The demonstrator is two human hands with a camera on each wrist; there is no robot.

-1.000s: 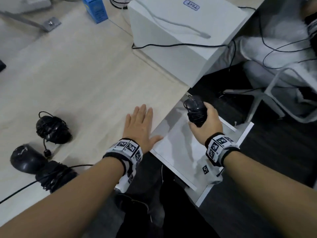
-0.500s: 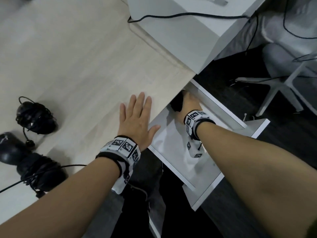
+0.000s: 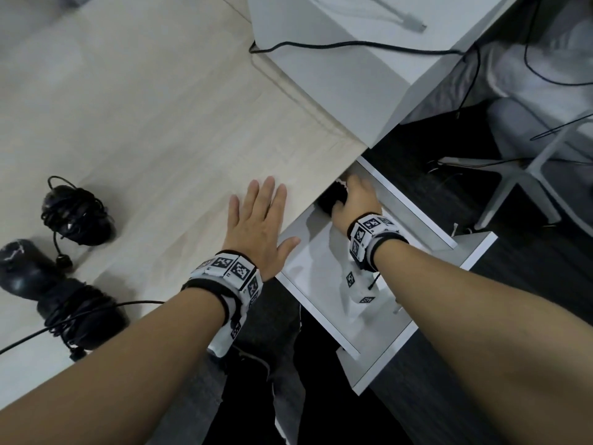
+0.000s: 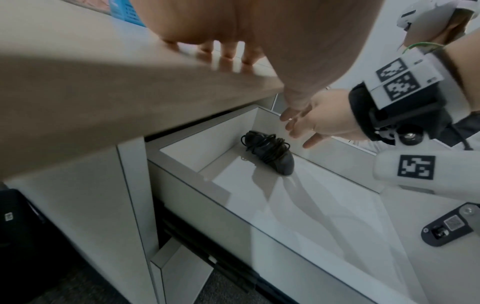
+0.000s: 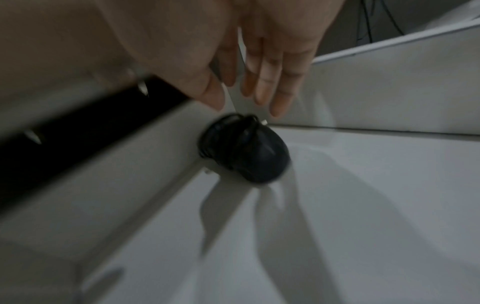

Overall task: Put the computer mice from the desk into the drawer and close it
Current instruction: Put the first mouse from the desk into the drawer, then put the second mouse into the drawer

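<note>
Since a second ago, when the right hand held a black corded mouse above the open drawer, the hand has gone down into the drawer's far end and let the mouse go. That mouse now lies on the white drawer floor near the far wall, just under the counter edge, its cord wound round its body. The right hand's grip is loose, fingers straight and spread just above the mouse, not touching it as far as the wrist views show.

The left hand lies flat on the counter by its near edge, fingers straight, thumb reaching past the edge toward the drawer; its grip is slack and holds nothing.

Three more black mice remain at the left of the counter: one wrapped in its cord, one smooth rounded one at the left edge, and a third cord-wrapped one nearest the person, touching the rounded one. The drawer stands pulled out.
</note>
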